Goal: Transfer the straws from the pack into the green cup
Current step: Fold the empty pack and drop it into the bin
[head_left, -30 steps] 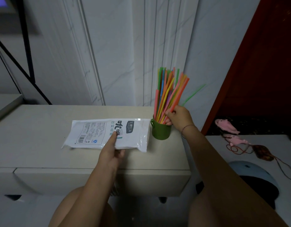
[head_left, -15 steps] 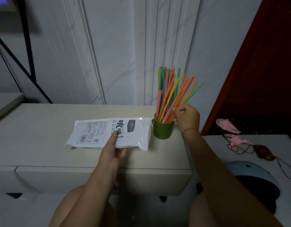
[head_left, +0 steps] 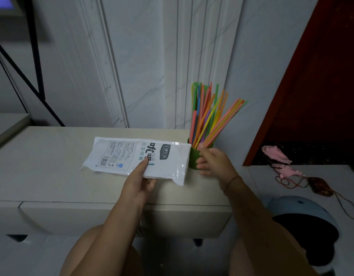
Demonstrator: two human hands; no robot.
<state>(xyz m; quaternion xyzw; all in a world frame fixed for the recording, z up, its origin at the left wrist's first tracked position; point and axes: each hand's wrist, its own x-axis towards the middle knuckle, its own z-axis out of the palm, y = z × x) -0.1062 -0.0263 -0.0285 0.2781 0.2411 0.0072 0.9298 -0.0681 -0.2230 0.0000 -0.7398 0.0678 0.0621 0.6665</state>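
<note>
A white plastic straw pack [head_left: 132,157] with printed text lies flat on the cream cabinet top [head_left: 42,166]. My left hand [head_left: 139,183] grips its near edge, thumb on top. Right of the pack stands a small green cup [head_left: 193,159] with several coloured straws [head_left: 208,116] fanning out of it. My right hand [head_left: 214,162] hovers just in front and right of the cup, fingers spread, holding nothing; it hides part of the cup.
A white marble-look wall rises right behind the cabinet. To the right sit a lower white surface [head_left: 321,182] with pink fish toys [head_left: 276,154] and a brown pouch on a cord [head_left: 319,187], a blue helmet [head_left: 303,220] and a dark red panel [head_left: 321,76]. My knees are below.
My right hand let go of the straws and dropped lower, in front of the cup, with fingers now spread. The straws have fanned out in the cup. My left hand still holds the pack.
</note>
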